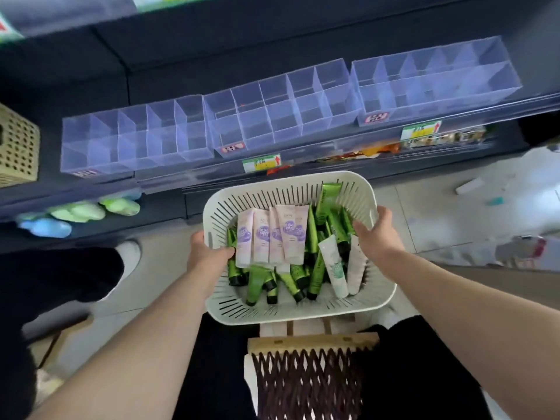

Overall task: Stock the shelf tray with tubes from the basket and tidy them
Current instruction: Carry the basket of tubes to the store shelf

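Note:
A white slotted basket (374,301) is held in front of me, below the shelf. My left hand (206,253) grips its left rim, thumb inside. My right hand (377,234) grips the right rim. Inside lie several pink-and-purple tubes (274,234) side by side on top of many green tubes with black caps (257,283). Two white tubes (335,268) lean at the right side. On the dark shelf above stand three clear divided trays, left (127,140), middle (281,107) and right (436,80), with nothing in their compartments.
A woven perforated box (16,147) sits at the shelf's left end. Green and blue packets (78,212) lie on the lower shelf. Price labels (262,162) hang on the shelf edge. A wooden stool with dark netting (309,380) is below the basket. Floor clutter lies at the right.

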Tool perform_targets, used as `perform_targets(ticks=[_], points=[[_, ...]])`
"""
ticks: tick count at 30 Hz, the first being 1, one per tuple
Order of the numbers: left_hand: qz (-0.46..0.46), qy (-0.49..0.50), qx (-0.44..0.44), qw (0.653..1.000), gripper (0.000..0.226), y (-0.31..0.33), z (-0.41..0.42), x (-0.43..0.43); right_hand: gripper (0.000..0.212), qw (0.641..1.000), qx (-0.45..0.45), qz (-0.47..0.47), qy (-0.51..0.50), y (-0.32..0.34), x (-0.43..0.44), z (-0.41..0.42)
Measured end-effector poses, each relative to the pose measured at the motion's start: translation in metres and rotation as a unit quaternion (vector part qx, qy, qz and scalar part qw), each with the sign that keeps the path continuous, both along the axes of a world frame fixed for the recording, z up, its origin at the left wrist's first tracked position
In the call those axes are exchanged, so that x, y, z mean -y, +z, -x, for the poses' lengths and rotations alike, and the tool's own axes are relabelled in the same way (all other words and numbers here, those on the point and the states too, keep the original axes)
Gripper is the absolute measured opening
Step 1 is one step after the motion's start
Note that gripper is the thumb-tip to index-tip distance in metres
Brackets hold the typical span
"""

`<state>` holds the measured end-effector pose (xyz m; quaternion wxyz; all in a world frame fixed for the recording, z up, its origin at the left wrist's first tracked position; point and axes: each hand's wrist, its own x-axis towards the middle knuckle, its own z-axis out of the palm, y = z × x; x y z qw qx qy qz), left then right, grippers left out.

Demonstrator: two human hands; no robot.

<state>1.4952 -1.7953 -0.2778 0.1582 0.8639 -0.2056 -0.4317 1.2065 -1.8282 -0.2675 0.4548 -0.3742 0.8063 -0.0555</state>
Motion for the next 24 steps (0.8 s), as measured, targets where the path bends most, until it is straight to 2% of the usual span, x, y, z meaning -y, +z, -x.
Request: perform_targets(ticks=[11,18,19,21,24], points=[[0.055,0.011,-0.034,0.998,0.062,-0.087,-0.007,0.036,0.053,0.998,-0.019,0.048,0.024,-0.097,0.034,-0.013],[0.083,0.024,0.047,0.995,0.055,-0.111,0.000,0.049,0.047,0.994,-0.028,0.100,0.033,-0.126,0.037,-0.006],[0.075,0.014,0.077,0.994,0.052,-0.115,-0.001,0.048,0.050,0.992,-0.052,0.099,0.050,-0.127,0.037,-0.006],[0.060,-0.021,0.135,0.989,0.047,-0.120,0.000,0.049,0.059,0.974,-0.160,0.110,0.120,-0.130,0.037,-0.007],[0.049,-0.065,0.202,0.976,0.056,-0.128,0.005,0.058,0.075,0.907,-0.287,0.160,0.263,-0.132,0.040,-0.014]])
